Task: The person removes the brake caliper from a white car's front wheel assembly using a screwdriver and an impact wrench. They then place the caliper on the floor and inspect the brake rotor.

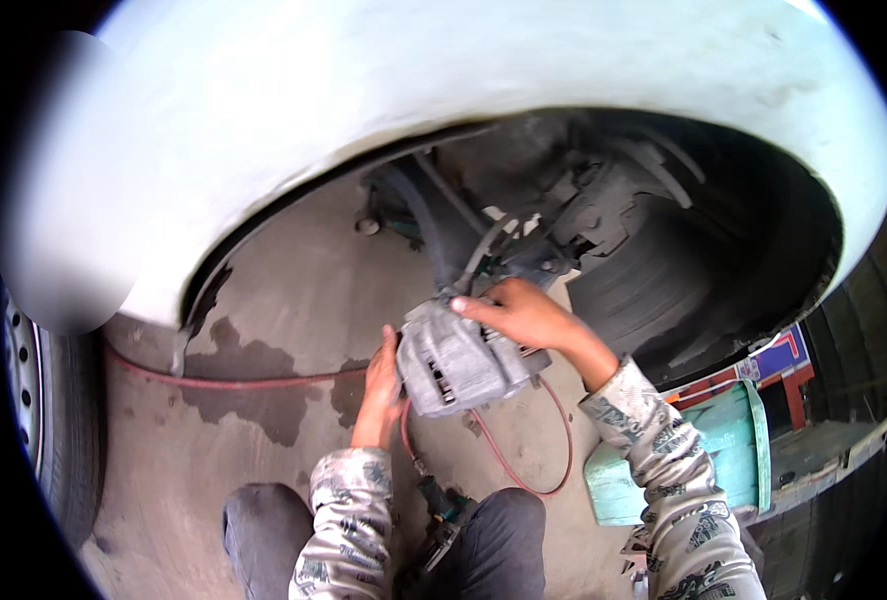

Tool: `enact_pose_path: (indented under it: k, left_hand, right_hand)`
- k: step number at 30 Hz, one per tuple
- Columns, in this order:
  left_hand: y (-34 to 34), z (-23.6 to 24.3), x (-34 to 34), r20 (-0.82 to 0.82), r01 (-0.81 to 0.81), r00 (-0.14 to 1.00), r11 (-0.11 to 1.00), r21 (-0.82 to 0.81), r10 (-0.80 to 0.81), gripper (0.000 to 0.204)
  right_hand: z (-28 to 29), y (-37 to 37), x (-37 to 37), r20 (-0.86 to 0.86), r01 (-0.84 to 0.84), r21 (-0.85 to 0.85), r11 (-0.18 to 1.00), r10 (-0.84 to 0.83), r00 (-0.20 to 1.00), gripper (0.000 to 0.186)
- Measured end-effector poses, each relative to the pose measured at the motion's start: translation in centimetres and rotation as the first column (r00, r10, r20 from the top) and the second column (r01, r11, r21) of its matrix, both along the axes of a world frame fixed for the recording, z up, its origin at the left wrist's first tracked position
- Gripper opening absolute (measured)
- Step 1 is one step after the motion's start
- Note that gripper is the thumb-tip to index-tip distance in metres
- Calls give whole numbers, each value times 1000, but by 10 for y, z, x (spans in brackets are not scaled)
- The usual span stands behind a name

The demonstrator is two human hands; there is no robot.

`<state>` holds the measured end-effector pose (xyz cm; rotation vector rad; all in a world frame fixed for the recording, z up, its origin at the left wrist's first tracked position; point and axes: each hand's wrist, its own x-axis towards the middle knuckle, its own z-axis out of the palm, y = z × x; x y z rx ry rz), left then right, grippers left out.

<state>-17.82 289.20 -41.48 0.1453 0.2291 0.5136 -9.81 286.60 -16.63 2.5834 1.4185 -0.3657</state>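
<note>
A grey brake caliper hangs in front of me below the wheel arch, held between both hands. My left hand presses along its left side, with the fingers close together. From the right, my right hand grips its upper edge; the thumb lies on top and the other fingers are partly hidden. A dark flexible hose rises from the top of the caliper toward the suspension parts. The caliper's far side is out of sight.
The white car body arches overhead. A red air hose crosses the stained floor, and a dark green tool sits between my knees. At left stands a wheel; at right, a turquoise container beside a red-and-blue box.
</note>
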Motion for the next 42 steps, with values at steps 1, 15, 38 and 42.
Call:
enact_pose_path:
  k: [1, 15, 38, 42]
  left_hand:
    - [1, -8, 6, -13, -16, 1000, 1000, 16, 16, 61]
    - [3, -9, -8, -187, -71, 977, 982, 177, 105, 59]
    - [3, 6, -6, -293, 13, 955, 985, 173, 39, 37]
    - [4, 10, -10, -284, 67, 959, 967, 245, 6, 33]
  right_hand:
    - [1, 2, 0, -11, -5, -14, 1000, 5, 1000, 87]
    - [-3, 2, -4, -238, 93, 12, 996, -88, 967, 61]
    - [-120, -193, -44, -931, 321, 130, 938, 4, 365, 21]
    - [-328, -250, -38, -799, 93, 84, 992, 11, 601, 25]
